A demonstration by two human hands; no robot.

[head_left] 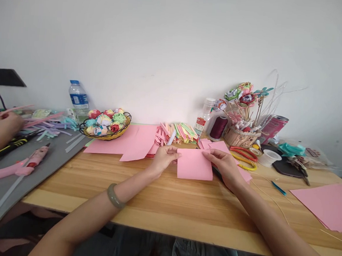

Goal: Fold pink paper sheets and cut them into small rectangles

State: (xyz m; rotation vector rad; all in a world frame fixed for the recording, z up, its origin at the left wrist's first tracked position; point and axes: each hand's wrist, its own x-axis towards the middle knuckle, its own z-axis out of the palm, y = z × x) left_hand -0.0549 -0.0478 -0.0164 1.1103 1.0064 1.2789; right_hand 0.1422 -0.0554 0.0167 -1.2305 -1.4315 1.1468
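Note:
A small pink paper sheet (195,165) is held up over the wooden table (165,209), between my two hands. My left hand (165,159) pinches its upper left corner between thumb and fingers. At the upper right corner, my right hand (222,164) grips the same sheet. The paper's lower edge looks straight, and its face is plain. More small pink pieces (219,146) lie just behind my right hand. A dark object, partly hidden, lies beneath that hand.
Pink sheets (141,139), a flower basket (105,125) and cut strips (182,133) lie behind. Pliers (246,156), thread (218,128) and a bottle (204,116) stand or lie right. Another person's hand (8,124) and a glue gun (20,168) are left; pink sheets (328,205) lie far right.

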